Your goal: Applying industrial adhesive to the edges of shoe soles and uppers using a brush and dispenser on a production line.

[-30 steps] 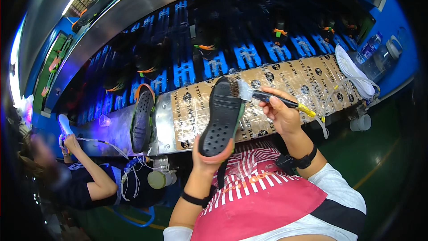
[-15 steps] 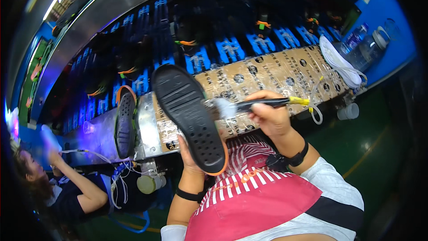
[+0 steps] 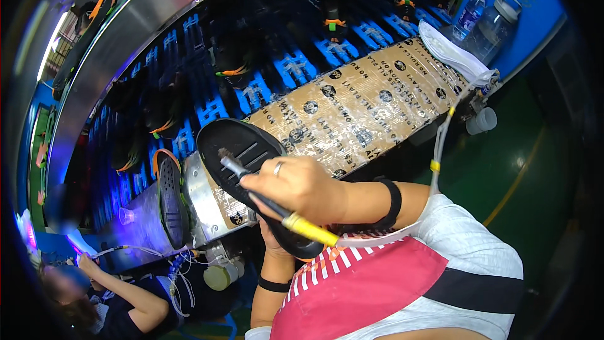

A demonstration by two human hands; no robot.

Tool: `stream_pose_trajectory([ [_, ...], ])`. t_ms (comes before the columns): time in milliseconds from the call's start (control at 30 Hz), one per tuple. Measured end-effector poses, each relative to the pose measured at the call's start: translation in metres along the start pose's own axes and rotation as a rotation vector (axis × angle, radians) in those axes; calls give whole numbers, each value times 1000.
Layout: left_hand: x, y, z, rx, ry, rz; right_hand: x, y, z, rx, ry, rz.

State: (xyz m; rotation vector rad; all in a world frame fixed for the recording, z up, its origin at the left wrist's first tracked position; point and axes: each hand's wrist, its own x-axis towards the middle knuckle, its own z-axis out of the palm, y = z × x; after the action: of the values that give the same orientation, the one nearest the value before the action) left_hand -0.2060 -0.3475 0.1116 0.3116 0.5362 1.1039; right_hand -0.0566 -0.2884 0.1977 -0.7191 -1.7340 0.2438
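My right hand (image 3: pixel 299 189) is closed around a black-handled brush (image 3: pixel 267 201) with yellow tape at its rear end, and a pale tube runs back from it along my forearm. The brush's bristles are at the ridged forefoot of a black shoe sole (image 3: pixel 217 145), whose underside is turned up. Beneath the sole's heel half, my left hand (image 3: pixel 272 239) grips its side; most of those fingers are hidden by the sole. An orange rim shows at the heel. My right hand covers the sole's middle.
A cardboard-covered ledge (image 3: pixel 352 113) lies ahead, with blue racks (image 3: pixel 251 94) carrying dark shoes beyond. Another black sole (image 3: pixel 170 204) rests on the metal ledge at left. Bottles (image 3: pixel 494 28) and a white elongated thing (image 3: pixel 450 53) are at far right. A co-worker (image 3: pixel 135 302) sits at left.
My right hand with the brush has moved left, from the sole's right edge to over its forefoot. The sole has shifted slightly down and left in view and tilted.
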Motion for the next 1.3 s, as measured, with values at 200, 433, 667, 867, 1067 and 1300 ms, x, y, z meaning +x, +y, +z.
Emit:
stream_pose_trajectory([
  [200, -3, 8, -10, -25, -103, -41, -2, -7, 3, 302, -209, -132],
  [433, -5, 5, -8, -32, -63, -43, 3, -9, 1, 25, -67, 6],
  [667, -5, 12, -14, -45, -63, -23, -8, -9, 8, 383, -221, -177],
  [867, -5, 15, -20, -49, -29, 39, -9, -15, 7, 134, -244, -95],
  [1067, -8, 18, -27, -65, 8, 103, -18, -16, 8, 228, -170, -5],
  [1300, 3, 25, -33, -67, -104, 162, -29, -23, 17, 373, -327, -97],
])
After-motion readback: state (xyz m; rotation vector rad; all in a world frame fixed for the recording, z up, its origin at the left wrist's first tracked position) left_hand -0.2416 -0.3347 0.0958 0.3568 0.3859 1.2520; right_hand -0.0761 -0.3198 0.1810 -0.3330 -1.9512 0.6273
